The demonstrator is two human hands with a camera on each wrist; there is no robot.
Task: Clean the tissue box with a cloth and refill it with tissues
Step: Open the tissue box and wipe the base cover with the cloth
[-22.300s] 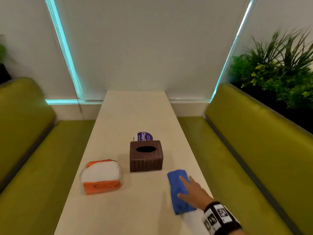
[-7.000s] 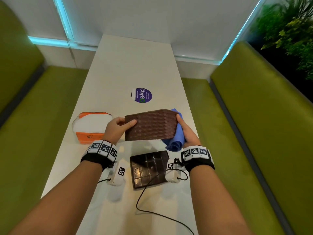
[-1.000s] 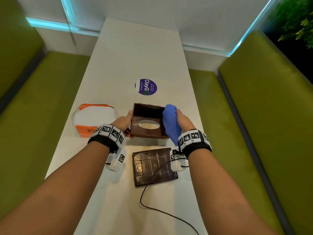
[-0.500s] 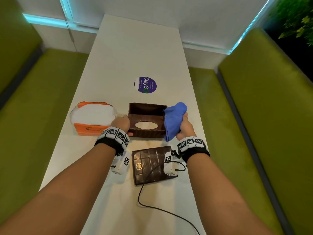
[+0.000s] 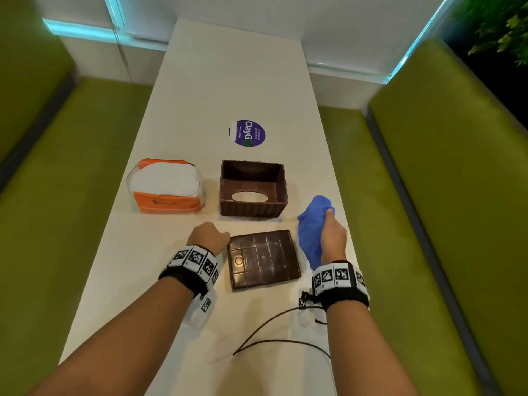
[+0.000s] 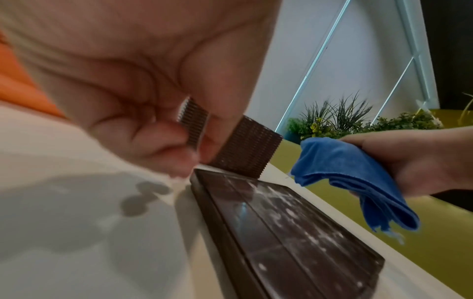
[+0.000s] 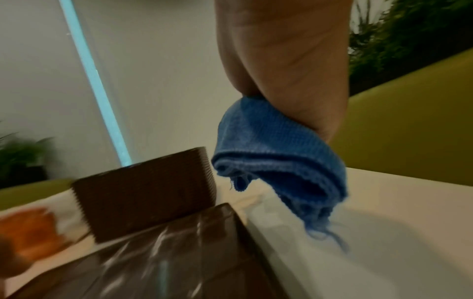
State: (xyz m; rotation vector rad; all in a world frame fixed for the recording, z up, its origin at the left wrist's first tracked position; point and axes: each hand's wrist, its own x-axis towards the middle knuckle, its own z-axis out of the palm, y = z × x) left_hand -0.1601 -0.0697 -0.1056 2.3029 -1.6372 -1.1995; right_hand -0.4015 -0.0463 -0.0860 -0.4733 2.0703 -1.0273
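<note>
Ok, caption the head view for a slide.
Right hand holds blue cloth beside the upturned tissue box; left hand by its detached base.

Evenly bright from overhead, cyan strips (image 5: 85, 31) glowing far; glare streaking brown lid (image 6: 281, 232); wrist views blurred, edge-warped.

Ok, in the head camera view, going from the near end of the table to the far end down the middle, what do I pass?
black cable → brown base panel lying flat → upturned tissue box shell, oval slot at the bottom → purple ClayGo sticker
</note>
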